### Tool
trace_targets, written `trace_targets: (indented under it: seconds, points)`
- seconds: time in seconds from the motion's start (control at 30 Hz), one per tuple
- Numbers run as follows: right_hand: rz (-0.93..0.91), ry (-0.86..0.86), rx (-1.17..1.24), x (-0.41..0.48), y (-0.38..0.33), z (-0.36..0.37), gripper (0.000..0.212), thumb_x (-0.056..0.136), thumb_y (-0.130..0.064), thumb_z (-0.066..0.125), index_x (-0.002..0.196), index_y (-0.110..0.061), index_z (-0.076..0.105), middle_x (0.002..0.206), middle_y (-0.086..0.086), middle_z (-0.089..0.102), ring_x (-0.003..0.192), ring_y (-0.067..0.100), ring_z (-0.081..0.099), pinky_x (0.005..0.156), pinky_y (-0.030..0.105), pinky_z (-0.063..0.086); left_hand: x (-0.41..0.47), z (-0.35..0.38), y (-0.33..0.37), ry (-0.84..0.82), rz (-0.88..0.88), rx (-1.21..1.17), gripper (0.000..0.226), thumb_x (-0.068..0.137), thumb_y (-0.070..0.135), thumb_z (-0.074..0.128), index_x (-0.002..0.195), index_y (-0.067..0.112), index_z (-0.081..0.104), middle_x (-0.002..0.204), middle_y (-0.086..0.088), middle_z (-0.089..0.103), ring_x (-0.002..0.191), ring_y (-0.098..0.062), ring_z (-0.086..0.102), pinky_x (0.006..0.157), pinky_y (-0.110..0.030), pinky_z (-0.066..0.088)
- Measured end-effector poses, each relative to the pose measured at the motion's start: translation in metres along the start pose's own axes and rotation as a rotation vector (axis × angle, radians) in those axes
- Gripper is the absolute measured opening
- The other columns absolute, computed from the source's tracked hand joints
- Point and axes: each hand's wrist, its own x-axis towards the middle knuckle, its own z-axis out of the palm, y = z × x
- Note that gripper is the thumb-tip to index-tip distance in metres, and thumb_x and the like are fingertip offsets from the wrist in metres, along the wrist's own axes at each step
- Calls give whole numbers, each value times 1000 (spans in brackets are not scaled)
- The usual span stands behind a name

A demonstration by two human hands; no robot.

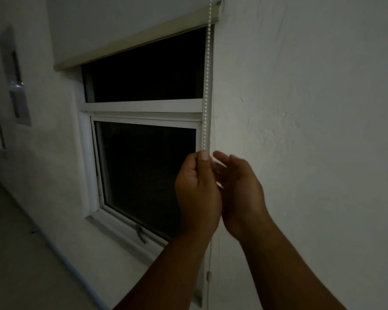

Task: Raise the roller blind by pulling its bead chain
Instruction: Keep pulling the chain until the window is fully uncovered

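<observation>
The roller blind [130,25] is rolled up most of the way; its bottom bar [139,40] sits near the top of the window [143,139], so both dark panes are mostly uncovered. I judge the task is nearly done, w/ only a short strip of fabric left to raise.

The bead chain [207,86] hangs straight down from the bracket at the top right corner of the blind, along the right edge of the window frame, just beside the wall [311,108]. It looks taut above the hands, probably because the left hand [197,189] is pulling it downward. A 2nd strand (thin and hard to see in this low light) runs just to the right of it.

The left hand is closed into a loose fist around the front strand, thumb pressed on the beads at the top of the fist, approx. at the level of the lower pane. This grip suits a straight downward pull.

The right hand [238,189] is half open, fingers spread and a little blurred, just beside the left hand and near the chain. It seems to hold nothing; whether a fingertip touches the chain, I cannot tell. Likely it is ready to take the next grip higher up.

Below the hands the chain continues down past a small connector [208,275].
</observation>
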Motion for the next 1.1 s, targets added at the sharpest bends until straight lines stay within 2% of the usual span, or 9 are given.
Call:
trace_targets:
  seconds: [0.17,0.33,0.43,0.53,0.63,0.73,0.87,0.97,1.1]
  points:
    - [-82,-52,-77,12,-28,19,32,84,-42,54,103,-25,75,108,4,75,105,19,67,85,35,49,-10,-3,-5,-25,-52,-14,26,97,37,45,85,29,66,63,10,62,54,-4,54,53,-25,43]
    - [-114,-117,-182,23,-48,37,36,91,-41,52,64,-41,77,88,-6,79,103,24,67,93,46,48,-25,-7,-11,-27,-106,13,27,98,31,48,80,23,65,62,5,59,56,-9,53,56,-29,43]
    - [-146,-147,-142,28,-57,45,25,93,-38,51,89,-28,74,91,0,79,94,26,72,88,45,54,-35,-9,-14,-55,-109,28,28,98,31,47,80,17,63,58,5,52,52,-9,46,54,-29,39]
    - [-138,-219,-107,32,-64,48,37,94,-43,48,113,-16,64,92,4,76,78,21,74,68,33,60,-43,-12,-16,-55,-112,46,33,91,45,44,78,20,62,56,12,49,52,-5,46,55,-24,39]
    - [-100,-276,-117,31,-62,47,46,95,-50,44,96,-12,70,58,-2,59,46,9,49,43,22,40,-51,-16,-20,-56,-122,50,32,88,52,43,73,28,59,55,8,49,53,-12,49,55,-30,42]
    - [-143,-228,-81,28,-50,44,52,96,-51,40,60,-19,59,45,-6,41,37,9,32,38,22,26,-57,-19,-26,-76,-185,55,36,87,61,43,74,32,60,59,5,51,62,-29,54,58,-46,49]
    - [-276,-106,-211,26,-29,40,55,99,-46,37,48,-25,43,42,-8,37,36,8,28,39,24,24,-59,-25,-37,-113,-296,18,36,84,56,45,72,25,61,55,9,47,53,-11,44,51,-25,36]
    - [-366,-60,-280,23,-17,34,55,100,-43,36,48,-26,41,42,-10,38,37,6,31,40,21,28,-59,-28,-40,-177,-450,-98,28,86,47,51,74,27,67,65,-3,52,64,-21,48,58,-24,38]
    - [-375,-51,-274,18,-6,22,55,101,-41,36,47,-28,41,41,-11,39,37,4,31,38,19,28,-52,-35,-48,-283,-622,-56,30,96,30,53,68,21,59,57,6,54,53,-9,47,50,-19,37]
